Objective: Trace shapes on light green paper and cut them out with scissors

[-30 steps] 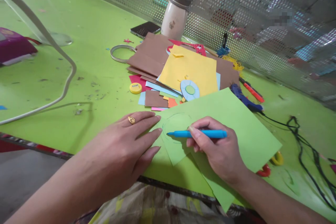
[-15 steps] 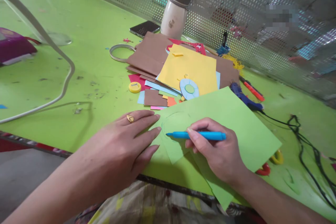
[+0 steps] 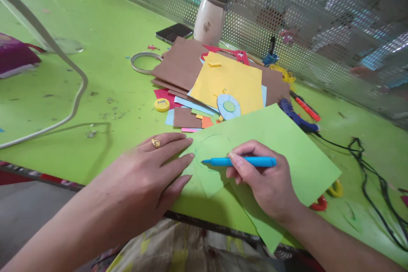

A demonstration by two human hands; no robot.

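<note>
- A bright green table fills the view; its near edge runs just under the person's wrists, and a corner of the green paper sheet hangs over that edge.
- The far side is closed off by a perforated metal screen, with a white bottle and a dark phone close against it.
- Open tabletop lies to the left, crossed only by a pale hose; a magenta case sits at the far left edge.
- Just beyond the hands lies a heap of coloured paper, with a yellow sheet on top and a pale blue paper disc at its near edge. A yellow tape roll sits to its left.
- To the right lie a blue glue gun and tangled black cords, leaving little free room there.
- The left hand rests flat, fingers spread, pressing the green sheet's left corner; it grips nothing.
- The right hand pinches a blue marker between thumb and fingers.
- The marker lies nearly level, its long axis running left to right, tip pointing left onto a faint drawn circle on the green sheet.
</note>
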